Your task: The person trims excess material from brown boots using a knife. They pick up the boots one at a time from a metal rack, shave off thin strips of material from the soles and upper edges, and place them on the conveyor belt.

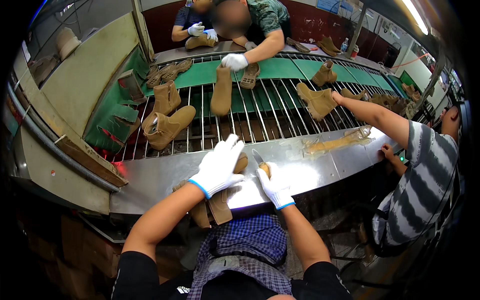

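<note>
My left hand (220,165), in a white knit glove with a blue cuff edge, is open over a tan boot. Its fingers stretch toward the conveyor, and its palm hides much of the boot. The tan boot (220,207) lies on the metal ledge, with its toe showing beside my fingers and its shaft toward my apron; another tan piece shows to its left. In my gloved right hand (274,186) is a knife (257,157), gripped by its rounded, wood-coloured handle. The blade points up and away from me, to the right of the boot.
Beyond the metal ledge (325,167) runs a conveyor of metal rods (260,110) with green panels. Tan boots (171,127) stand on it at left. Across it, a co-worker's gloved hand (235,61) touches a boot (221,92). At right, another person's hand holds a boot (316,100).
</note>
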Demonstrator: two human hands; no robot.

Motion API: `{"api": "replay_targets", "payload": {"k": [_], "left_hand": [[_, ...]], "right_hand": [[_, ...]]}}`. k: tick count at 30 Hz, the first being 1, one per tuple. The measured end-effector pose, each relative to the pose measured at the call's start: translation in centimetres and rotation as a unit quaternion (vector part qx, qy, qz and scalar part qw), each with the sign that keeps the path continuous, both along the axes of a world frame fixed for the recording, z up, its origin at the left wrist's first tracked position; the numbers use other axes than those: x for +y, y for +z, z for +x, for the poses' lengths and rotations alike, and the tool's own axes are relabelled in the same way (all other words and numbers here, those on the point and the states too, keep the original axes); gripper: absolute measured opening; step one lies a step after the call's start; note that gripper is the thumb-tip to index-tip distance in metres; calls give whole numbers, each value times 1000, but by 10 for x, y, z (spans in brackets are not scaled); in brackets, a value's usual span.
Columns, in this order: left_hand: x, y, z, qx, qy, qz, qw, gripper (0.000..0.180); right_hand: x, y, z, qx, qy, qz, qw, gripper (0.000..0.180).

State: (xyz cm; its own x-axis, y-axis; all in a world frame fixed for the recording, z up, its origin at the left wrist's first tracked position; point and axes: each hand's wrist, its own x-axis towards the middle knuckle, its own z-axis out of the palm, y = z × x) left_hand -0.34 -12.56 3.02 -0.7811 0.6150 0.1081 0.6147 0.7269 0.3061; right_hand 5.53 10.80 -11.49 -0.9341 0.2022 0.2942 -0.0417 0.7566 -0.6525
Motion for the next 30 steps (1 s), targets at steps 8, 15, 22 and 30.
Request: {"api": "replay_targets", "payload": {"k": [8,15,22,30], "left_hand": [[-10,-5,3,51,0,17,999,65],[-117,57,53,152,-108,259,948,86],[-183,-36,69,-126,249,69,958,88],[-170,-35,43,-80,104,114,985,55]], "right_hand": [[-3,2,-8,-14,-21,-53,998,52],[-4,-17,-4,27,25,-100,994,43],[-46,-12,21,58,192,-37,979,36],[-78,115,28,-118,287,91,946,43]]}}
